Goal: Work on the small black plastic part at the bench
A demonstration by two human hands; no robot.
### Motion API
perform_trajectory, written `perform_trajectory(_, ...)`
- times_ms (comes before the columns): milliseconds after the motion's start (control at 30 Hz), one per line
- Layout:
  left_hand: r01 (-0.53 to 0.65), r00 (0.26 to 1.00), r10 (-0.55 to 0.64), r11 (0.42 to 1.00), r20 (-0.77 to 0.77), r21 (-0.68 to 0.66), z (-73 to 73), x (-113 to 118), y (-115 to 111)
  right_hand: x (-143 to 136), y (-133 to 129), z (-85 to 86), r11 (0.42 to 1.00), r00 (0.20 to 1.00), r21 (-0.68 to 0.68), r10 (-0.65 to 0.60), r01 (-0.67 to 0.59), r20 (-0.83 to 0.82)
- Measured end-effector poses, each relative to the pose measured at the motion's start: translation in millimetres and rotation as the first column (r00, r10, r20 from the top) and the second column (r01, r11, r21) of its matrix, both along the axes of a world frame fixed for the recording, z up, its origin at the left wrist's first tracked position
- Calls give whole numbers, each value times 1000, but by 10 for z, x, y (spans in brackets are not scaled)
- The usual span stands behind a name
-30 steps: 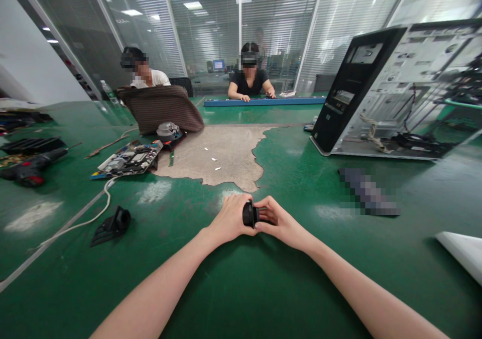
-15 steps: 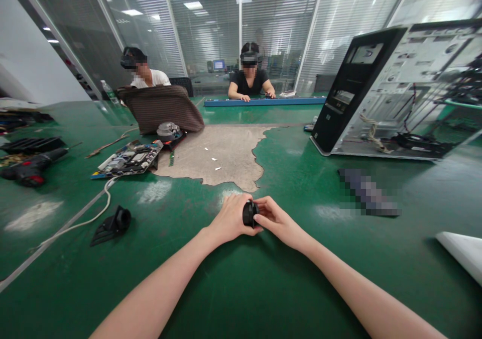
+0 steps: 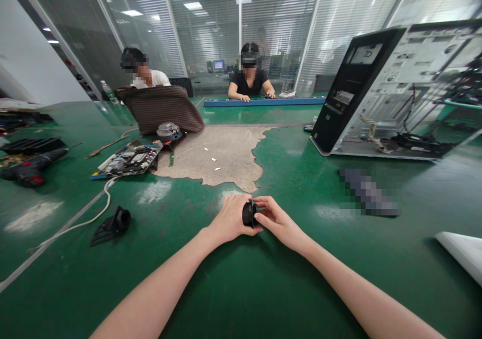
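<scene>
Between my hands, low over the green table (image 3: pixel 226 289), is a small black round part (image 3: pixel 249 214) with a rim, perhaps plastic; its exact kind I cannot make out. My left hand (image 3: pixel 232 214) wraps it from the left, thumb below and fingers over the far side. From the right, my right hand (image 3: pixel 276 219) pinches the part's edge between thumb and fingertips. Some of the part is hidden by my fingers. To the left lies a black duct-like piece (image 3: pixel 113 224) with a round opening.
An open computer case (image 3: pixel 361 95) stands at the right, with a blurred-out flat object (image 3: pixel 367 193) before it. On the left are a circuit board (image 3: pixel 131 159), a cordless drill (image 3: pixel 33 167) and a white cable (image 3: pixel 88 222). Two people sit across the table.
Almost nothing differs. The black part and both my hands keep nearly the same place and grip.
</scene>
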State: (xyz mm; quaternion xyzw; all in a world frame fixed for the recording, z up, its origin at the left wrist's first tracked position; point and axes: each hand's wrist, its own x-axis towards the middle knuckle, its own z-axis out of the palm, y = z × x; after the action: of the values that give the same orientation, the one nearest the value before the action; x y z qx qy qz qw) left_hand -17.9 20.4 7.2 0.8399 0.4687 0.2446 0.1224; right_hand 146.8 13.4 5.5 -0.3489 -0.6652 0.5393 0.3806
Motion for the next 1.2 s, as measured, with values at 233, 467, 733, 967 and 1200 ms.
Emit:
perform_trajectory(233,-4,1000,4,1000,-15,7,4,-1,6,57,-65,-5,995,1000,96,-7,9,-12)
perform_trajectory(467,-2,1000,2,1000,-12,6,-18,-3,7,68,77,-26,993,999,-111,-32,32,1)
perform_trajectory(733,-10,1000,11,999,-17,48,-59,18,-9,-32,69,-28,989,992,-94,-115,118,43)
perform_trajectory(967,-2,1000,5,996,-31,95,-41,29,-25,-77,-99,-5,969,954,55,-247,241,168)
perform_trajectory(1200,54,999,-54,997,-1,48,-3,-13,-33,-57,-54,-20,984,981,-11,-179,180,82)
